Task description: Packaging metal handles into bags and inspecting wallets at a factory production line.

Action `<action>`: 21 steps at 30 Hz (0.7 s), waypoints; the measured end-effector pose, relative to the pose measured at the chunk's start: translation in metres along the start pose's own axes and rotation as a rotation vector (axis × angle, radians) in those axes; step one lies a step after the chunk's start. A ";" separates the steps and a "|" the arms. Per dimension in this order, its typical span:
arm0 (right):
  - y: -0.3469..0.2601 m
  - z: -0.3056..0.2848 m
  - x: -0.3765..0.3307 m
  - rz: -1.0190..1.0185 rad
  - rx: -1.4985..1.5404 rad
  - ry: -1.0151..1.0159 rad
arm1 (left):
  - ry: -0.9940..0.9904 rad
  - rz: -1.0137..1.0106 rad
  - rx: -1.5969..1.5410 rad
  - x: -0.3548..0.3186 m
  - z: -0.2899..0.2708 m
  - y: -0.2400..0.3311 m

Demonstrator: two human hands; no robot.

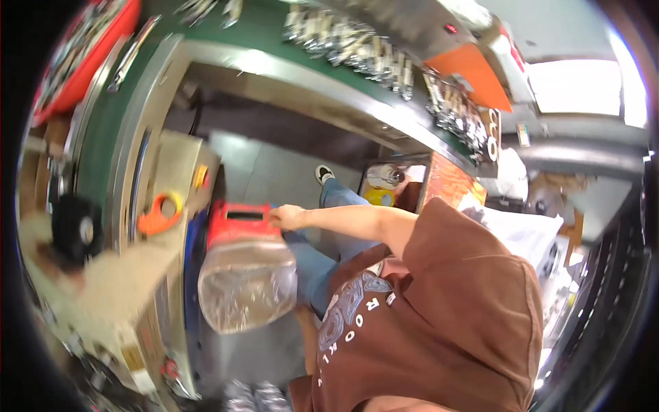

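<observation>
My right hand [288,217] is closed on the rim of a red plastic bin [240,233], beside the long slot in its end wall. A clear, crinkled plastic bag [247,292] covers the lower part of the bin and hangs in front of my legs. Its inside is hard to make out through the shine. Only a bit of my left forearm [307,336] shows, below the bag's right edge. The left hand itself is hidden behind the bag, so its fingers cannot be seen.
A green conveyor belt [264,34] with a metal frame carries rows of wrapped packets [350,44]. An orange tape dispenser [161,214] lies on a cardboard box at the left. Behind it stands a red tray [113,51] of packets. A wooden cabinet [449,180] is beside my right arm.
</observation>
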State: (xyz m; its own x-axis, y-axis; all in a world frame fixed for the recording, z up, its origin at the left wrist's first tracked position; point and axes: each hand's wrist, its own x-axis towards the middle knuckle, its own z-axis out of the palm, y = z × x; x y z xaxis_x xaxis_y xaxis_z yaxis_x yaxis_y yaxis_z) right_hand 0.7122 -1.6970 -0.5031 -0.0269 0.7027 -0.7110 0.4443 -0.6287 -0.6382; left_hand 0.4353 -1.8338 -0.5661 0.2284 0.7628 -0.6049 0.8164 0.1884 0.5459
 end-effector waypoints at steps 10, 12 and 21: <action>0.421 -0.302 -0.254 0.892 0.121 1.267 | -0.336 0.005 0.080 0.080 0.014 0.211; 0.498 -0.370 -0.330 0.885 -0.046 1.661 | -0.376 -0.026 0.084 0.094 0.042 0.277; 0.668 -0.488 -0.417 1.159 0.434 1.147 | -0.508 0.510 0.257 0.137 0.312 0.651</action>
State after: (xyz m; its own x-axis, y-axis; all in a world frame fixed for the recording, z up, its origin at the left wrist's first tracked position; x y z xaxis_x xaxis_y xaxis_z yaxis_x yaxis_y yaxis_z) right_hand 1.4574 -2.2468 -0.4887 0.8186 -0.4226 -0.3889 -0.5052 -0.8519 -0.1377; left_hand 1.1632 -1.7999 -0.4745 0.7753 0.3272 -0.5402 0.6280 -0.3080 0.7147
